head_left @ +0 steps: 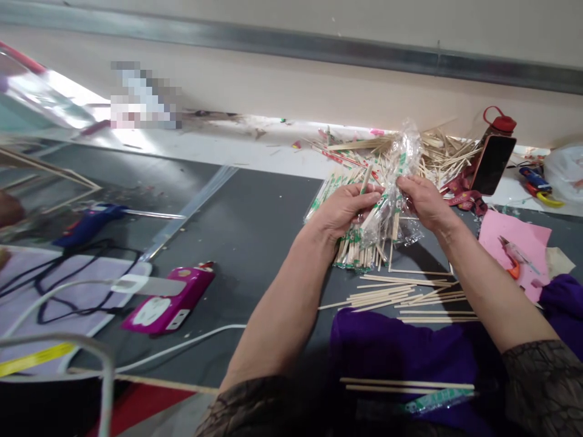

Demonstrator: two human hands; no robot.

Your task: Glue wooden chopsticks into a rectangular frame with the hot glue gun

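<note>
My left hand (353, 209) is closed around chopsticks in green-printed wrapping, one pale end sticking up past the fingers. Pinched in my right hand (423, 203) is a crumpled clear plastic wrapper (407, 142) that rises above both hands. What lies between the fingers is partly hidden. Below the hands sits a bundle of wrapped chopsticks (359, 250). Bare chopsticks (382, 296) lie loose on the dark table closer to me. Two more chopsticks (405, 385) and a green-printed wrapper (437, 399) rest on the purple cloth (364, 334).
Behind my hands is a heap of sticks and wrappers (446, 155). A phone (494, 164) leans against a red-capped bottle (504, 124). Pink paper (496, 227) bears nippers (514, 255). Leftward lie a glue gun (93, 224), cables and a magenta power strip (191, 291). Another person's hand (10, 209) shows at left.
</note>
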